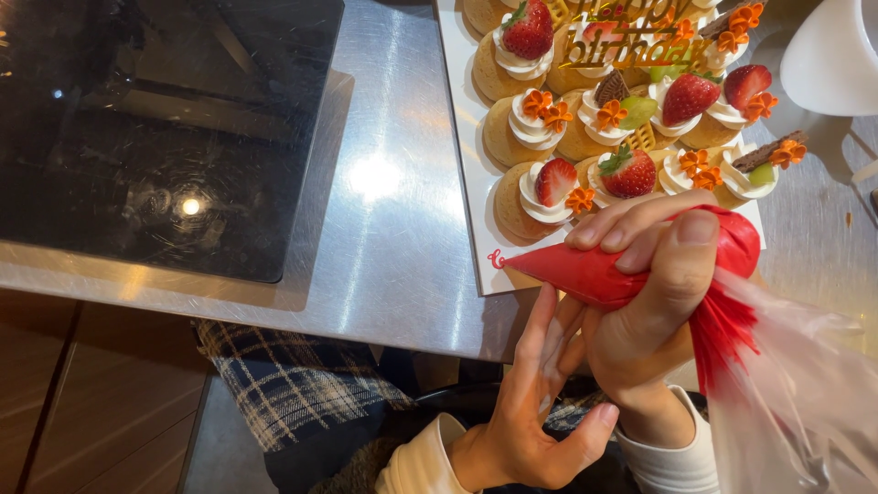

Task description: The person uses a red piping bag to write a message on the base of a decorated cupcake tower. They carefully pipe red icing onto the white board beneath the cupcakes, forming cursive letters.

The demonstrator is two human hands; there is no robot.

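My right hand (651,306) is shut on a red-filled piping bag (585,273), squeezing it near the twisted top. The bag's clear loose end (796,384) trails off to the lower right. Its pointed tip rests at the near left corner of a white rectangular board (462,183), next to a small red piped squiggle (497,259). My left hand (530,412) reaches up from below with straight fingers that touch the underside of the bag and my right hand. The board carries several small round pastries (549,187) topped with cream, strawberries and orange piped flowers.
The board lies on a steel counter (384,238) near its front edge. A black glass cooktop (155,128) fills the left. A white container (832,55) stands at the top right. A gold cake topper (622,41) stands among the pastries. Plaid fabric (293,375) shows below the counter.
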